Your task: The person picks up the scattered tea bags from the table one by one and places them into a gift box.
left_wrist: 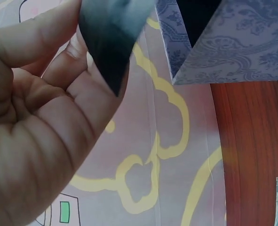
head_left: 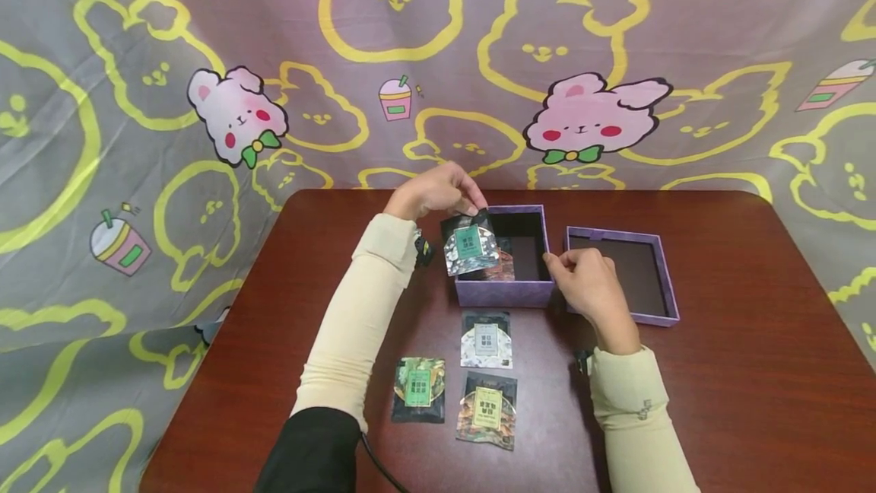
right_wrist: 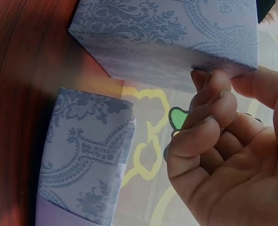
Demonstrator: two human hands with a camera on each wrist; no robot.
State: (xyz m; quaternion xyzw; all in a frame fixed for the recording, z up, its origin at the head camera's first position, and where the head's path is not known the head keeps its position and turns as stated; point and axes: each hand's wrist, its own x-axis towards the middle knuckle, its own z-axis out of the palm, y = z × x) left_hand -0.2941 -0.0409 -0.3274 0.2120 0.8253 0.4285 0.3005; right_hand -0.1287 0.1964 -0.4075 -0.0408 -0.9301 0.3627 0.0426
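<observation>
My left hand point(head_left: 438, 192) pinches the top edge of a dark sachet point(head_left: 469, 242) with a teal label. The sachet hangs tilted over the left side of an open purple patterned box point(head_left: 505, 294). In the left wrist view, a dark corner of the sachet point(left_wrist: 115, 70) shows beside my curled fingers. My right hand point(head_left: 590, 284) holds the box's right wall near the rim between thumb and fingers. The right wrist view shows curled fingertips point(right_wrist: 216, 77) against the patterned wall. Inside the box lies a reddish-brown sachet point(head_left: 505, 265), partly covered by the held one.
A shallow purple lid point(head_left: 672, 303) lies open side up right of the box. In front of the box lie a white-and-grey sachet point(head_left: 486, 341), a green-labelled sachet point(head_left: 418, 390) and a yellow-labelled sachet point(head_left: 487, 411). A patterned curtain point(head_left: 452, 82) hangs behind the table point(head_left: 739, 386).
</observation>
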